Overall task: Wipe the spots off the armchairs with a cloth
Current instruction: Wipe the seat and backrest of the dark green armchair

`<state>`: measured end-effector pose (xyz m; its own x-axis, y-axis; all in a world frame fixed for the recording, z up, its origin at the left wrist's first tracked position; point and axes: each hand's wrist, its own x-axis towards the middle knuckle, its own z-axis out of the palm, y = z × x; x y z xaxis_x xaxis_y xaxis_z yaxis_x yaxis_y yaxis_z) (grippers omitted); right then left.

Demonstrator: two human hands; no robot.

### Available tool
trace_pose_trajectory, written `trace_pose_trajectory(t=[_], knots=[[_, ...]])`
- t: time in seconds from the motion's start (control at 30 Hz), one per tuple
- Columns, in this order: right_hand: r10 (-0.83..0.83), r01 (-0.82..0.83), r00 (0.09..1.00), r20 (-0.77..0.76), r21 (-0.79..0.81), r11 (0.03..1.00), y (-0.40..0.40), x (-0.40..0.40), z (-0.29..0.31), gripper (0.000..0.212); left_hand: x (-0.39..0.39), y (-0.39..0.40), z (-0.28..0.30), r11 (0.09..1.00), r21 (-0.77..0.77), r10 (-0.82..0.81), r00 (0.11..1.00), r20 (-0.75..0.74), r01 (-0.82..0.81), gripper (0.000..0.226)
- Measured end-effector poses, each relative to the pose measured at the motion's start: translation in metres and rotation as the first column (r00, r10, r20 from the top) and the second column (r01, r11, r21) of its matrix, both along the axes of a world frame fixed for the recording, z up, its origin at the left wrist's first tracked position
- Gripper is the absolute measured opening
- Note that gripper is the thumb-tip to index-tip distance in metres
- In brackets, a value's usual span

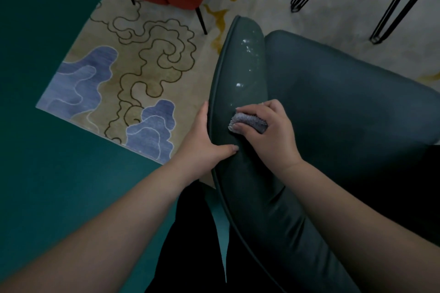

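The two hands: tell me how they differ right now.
The right hand grips a grey cloth and presses it onto the green armchair; the left hand holds no cloth. The left hand clasps the arm's outer edge, thumb on top, while the right hand sits on the arm's top face, nearer the white spots. Both touch the same chair arm.

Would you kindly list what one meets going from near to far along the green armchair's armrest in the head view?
Left hand gripping the armrest edge → right hand holding the grey cloth → a white spot → a cluster of white spots → the armrest's rounded far end.
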<state>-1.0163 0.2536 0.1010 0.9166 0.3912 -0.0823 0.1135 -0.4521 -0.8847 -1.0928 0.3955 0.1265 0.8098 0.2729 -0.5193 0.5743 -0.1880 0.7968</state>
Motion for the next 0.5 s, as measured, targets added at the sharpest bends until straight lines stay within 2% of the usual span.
trace_pose_trajectory(t=[0.33, 0.5], knots=[[-0.059, 0.059, 0.998, 0.007, -0.001, 0.998, 0.037, 0.041, 0.001, 0.028, 0.046, 0.03, -0.004, 0.993, -0.015, -0.116, 0.992, -0.038, 0.116, 0.109], [-0.144, 0.144, 0.99, -0.002, -0.021, 0.989, 0.051, 0.063, -0.002, 0.027, 0.075, 0.048, -0.004, 0.975, -0.037, -0.22, 0.975, -0.039, 0.219, 0.105]])
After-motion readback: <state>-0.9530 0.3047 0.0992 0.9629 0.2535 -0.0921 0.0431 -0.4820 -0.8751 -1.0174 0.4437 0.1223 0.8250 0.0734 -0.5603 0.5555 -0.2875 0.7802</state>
